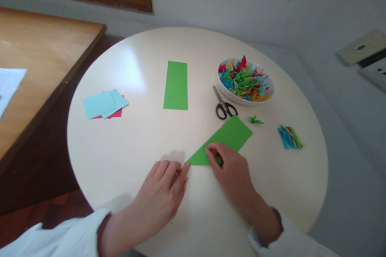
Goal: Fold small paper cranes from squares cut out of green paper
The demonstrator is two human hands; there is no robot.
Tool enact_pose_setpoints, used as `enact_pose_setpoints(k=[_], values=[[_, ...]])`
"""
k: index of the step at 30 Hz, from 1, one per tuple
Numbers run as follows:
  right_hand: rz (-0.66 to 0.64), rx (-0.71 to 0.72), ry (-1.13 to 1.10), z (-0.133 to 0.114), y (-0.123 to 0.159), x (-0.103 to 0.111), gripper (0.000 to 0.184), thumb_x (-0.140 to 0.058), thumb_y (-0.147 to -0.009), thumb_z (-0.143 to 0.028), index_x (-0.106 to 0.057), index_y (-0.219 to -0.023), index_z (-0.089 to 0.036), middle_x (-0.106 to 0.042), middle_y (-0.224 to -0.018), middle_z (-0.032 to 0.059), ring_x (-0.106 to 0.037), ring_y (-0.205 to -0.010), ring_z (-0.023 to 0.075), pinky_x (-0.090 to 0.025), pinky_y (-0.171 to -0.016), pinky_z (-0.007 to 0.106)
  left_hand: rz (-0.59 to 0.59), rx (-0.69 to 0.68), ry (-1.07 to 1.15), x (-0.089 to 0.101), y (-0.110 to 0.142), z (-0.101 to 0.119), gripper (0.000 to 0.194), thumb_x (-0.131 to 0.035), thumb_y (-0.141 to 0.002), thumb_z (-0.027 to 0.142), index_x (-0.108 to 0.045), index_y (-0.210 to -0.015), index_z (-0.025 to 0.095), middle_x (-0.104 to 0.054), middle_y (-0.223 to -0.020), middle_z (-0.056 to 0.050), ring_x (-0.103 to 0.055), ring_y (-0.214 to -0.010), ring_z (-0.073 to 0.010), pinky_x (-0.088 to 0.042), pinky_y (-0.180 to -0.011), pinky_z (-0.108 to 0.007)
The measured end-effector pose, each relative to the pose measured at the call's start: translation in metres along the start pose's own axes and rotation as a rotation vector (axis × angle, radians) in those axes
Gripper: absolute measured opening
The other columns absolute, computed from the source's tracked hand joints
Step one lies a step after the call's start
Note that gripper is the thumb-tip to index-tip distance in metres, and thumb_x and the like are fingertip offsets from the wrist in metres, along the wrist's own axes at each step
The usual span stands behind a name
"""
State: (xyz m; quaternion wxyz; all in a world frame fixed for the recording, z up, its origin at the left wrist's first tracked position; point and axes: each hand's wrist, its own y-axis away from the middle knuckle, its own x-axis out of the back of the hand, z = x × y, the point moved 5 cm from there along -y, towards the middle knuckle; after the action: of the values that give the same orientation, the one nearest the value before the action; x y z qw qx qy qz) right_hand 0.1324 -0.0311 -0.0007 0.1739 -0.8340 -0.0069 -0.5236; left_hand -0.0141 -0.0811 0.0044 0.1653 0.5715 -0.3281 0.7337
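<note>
A strip of green paper (233,134) lies slantwise near the front of the round white table, its lower left end folded to a sharp point. My left hand (164,186) has its fingers curled together, with thumb and index tips at that point. Over the folded part, my right hand (232,166) is closed, thumb and index finger pinched on the paper. Scissors (222,106) with black handles touch or nearly touch the strip's far corner. To the right of them sits a small folded green paper crane (255,120).
Another green paper rectangle (176,86) lies farther back. An oval white bowl (245,101) is heaped with colourful paper cranes. Light blue sheets (101,103) overlap red paper (117,113) at left; cut paper strips (290,137) lie at right. A wooden desk (45,44) stands left.
</note>
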Motion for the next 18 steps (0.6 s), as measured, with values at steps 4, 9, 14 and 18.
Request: enact_pose_setpoints(k=[4, 9, 14, 18], values=[[0.011, 0.018, 0.011, -0.0016, -0.0002, 0.0008, 0.018, -0.043, -0.086, -0.02, -0.059, -0.077, -0.019, -0.068, -0.068, 0.0019, -0.062, -0.059, 0.0136, -0.042, -0.057, 0.023, -0.093, 0.017, 0.032, -0.0052, 0.0034, -0.0015, 0.035, -0.044, -0.085, 0.011, -0.05, -0.119, 0.005, -0.054, -0.082, -0.009, -0.046, -0.075, -0.0214, -0.042, -0.064, -0.035], [0.004, 0.026, 0.017, -0.0017, -0.0001, 0.0003, 0.018, -0.043, -0.086, -0.019, -0.059, -0.077, -0.019, -0.067, -0.067, 0.0019, -0.061, -0.059, 0.0135, -0.042, -0.056, 0.024, -0.089, 0.029, 0.067, -0.0055, 0.0044, -0.0025, 0.036, -0.043, -0.085, 0.011, -0.049, -0.121, 0.008, -0.054, -0.081, -0.009, -0.047, -0.075, -0.0216, -0.041, -0.064, -0.035], [-0.007, 0.029, 0.027, -0.002, 0.001, -0.0013, 0.019, -0.043, -0.088, -0.02, -0.061, -0.083, -0.019, -0.069, -0.073, 0.0026, -0.063, -0.064, 0.0146, -0.043, -0.061, 0.025, -0.082, 0.007, 0.021, -0.0056, 0.0027, -0.0006, 0.035, -0.047, -0.082, 0.01, -0.052, -0.117, 0.005, -0.053, -0.079, -0.009, -0.045, -0.073, -0.0217, -0.041, -0.062, -0.035], [-0.027, 0.04, 0.045, -0.0021, 0.0015, -0.0023, 0.02, -0.043, -0.089, -0.021, -0.062, -0.084, -0.019, -0.069, -0.077, 0.0034, -0.063, -0.066, 0.0153, -0.044, -0.062, 0.025, -0.069, 0.013, 0.005, -0.0065, 0.0029, -0.0009, 0.035, -0.048, -0.083, 0.011, -0.052, -0.117, 0.005, -0.053, -0.08, -0.01, -0.046, -0.073, -0.0218, -0.041, -0.063, -0.036]])
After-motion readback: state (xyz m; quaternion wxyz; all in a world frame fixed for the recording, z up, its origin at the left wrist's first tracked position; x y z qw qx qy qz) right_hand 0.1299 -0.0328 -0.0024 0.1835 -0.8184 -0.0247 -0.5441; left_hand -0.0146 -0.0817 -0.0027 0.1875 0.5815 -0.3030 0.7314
